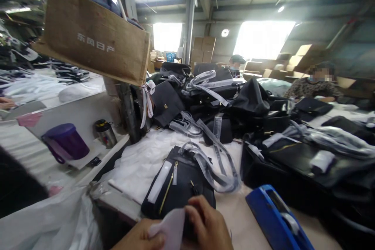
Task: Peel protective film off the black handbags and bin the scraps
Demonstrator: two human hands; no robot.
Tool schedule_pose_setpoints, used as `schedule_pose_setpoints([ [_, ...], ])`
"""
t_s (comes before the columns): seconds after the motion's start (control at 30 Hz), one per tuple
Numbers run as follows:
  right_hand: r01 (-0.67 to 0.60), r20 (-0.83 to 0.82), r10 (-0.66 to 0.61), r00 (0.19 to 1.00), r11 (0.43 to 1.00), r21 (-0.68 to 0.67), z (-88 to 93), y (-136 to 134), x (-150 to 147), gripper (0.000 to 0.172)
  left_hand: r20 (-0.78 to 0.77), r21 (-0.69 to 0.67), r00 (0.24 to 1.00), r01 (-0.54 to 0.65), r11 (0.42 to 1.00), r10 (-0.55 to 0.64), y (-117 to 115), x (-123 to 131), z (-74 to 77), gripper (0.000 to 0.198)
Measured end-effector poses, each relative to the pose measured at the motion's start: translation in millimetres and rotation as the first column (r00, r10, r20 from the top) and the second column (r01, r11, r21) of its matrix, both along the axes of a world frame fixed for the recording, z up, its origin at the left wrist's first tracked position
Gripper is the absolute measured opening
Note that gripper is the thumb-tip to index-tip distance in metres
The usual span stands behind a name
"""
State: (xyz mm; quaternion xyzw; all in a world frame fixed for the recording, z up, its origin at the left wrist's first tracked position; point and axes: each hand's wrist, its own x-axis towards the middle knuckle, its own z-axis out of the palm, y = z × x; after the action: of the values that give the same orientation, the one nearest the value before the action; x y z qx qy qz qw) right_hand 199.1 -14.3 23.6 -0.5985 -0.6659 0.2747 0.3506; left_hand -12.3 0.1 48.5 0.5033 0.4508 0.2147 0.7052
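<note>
At the lower edge of the head view, my left hand [143, 235] pinches a small, thin white sheet [172, 228] between thumb and fingers. My right hand [209, 224] has its fingers curled at the sheet's right edge, closed on it. Just beyond both hands lies a black bag [181, 187] with gold zippers. A white strip [159, 181] lies along its left side, and a white wrap covers one zipper pull [175, 174]. Straps in clear plastic [222, 175] loop off the bag's right side onto the table.
A blue tape dispenser [278, 218] stands to the right. Black bags [211, 93] are heaped behind and right. White sheets [140, 160] cover the table at left. A purple container [66, 140] and a flask [106, 133] stand on a side shelf. A brown bag [96, 39] hangs above; two people sit beyond.
</note>
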Motion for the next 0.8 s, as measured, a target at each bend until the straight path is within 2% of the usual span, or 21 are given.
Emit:
schedule_pose_setpoints([
  [0.07,0.154,0.134,-0.162,0.978,0.986,0.070,4.4,10.3,10.9,0.025,0.009,-0.013,0.989,-0.144,0.989,0.144,6.4,2.6,-19.5,0.046],
  [0.1,0.182,0.226,-0.205,0.952,0.976,0.118,3.2,15.1,14.9,0.027,0.023,-0.031,0.972,-0.232,0.972,0.232,9.8,3.8,-28.4,0.048],
  [0.2,0.153,0.450,-0.222,0.865,0.971,0.184,-7.1,27.7,17.3,0.020,0.079,-0.089,0.906,-0.410,0.908,0.416,17.2,9.1,-46.5,0.050],
  [0.27,0.170,0.469,-0.231,0.853,0.971,0.169,-11.8,34.1,15.6,0.016,0.100,-0.085,0.884,-0.450,0.889,0.457,19.7,14.5,-50.2,0.049],
  [0.3,0.187,0.431,-0.234,0.872,0.971,0.148,-12.4,36.5,15.5,0.016,0.096,-0.075,0.880,-0.460,0.885,0.466,20.8,17.9,-49.8,0.047],
  [0.37,0.200,0.277,-0.220,0.935,0.975,0.097,-10.8,39.6,18.0,0.015,0.074,-0.062,0.882,-0.462,0.885,0.465,23.5,27.0,-46.1,0.043],
  [0.43,0.175,0.055,-0.177,0.983,0.984,0.037,-7.6,39.8,23.2,0.017,0.068,-0.052,0.892,-0.444,0.894,0.447,27.7,40.0,-40.3,0.038],
  [0.53,0.119,-0.221,-0.119,0.968,0.993,-0.015,-1.5,35.3,32.6,0.020,0.130,-0.008,0.912,-0.392,0.920,0.389,34.7,66.1,-31.4,0.030],
  [0.6,0.091,-0.265,-0.090,0.960,0.996,-0.007,4.6,30.7,38.6,0.022,0.187,0.038,0.923,-0.348,0.937,0.336,37.4,84.9,-26.7,0.030],
  [0.7,0.054,-0.217,-0.047,0.975,0.998,0.026,16.6,25.7,48.1,0.021,0.260,0.103,0.934,-0.280,0.954,0.246,37.5,109.1,-22.3,0.035],
  [0.8,0.095,-0.200,-0.084,0.976,0.994,0.046,25.4,25.9,59.9,0.018,0.337,0.125,0.928,-0.210,0.970,0.158,37.1,125.0,-19.4,0.036],
])
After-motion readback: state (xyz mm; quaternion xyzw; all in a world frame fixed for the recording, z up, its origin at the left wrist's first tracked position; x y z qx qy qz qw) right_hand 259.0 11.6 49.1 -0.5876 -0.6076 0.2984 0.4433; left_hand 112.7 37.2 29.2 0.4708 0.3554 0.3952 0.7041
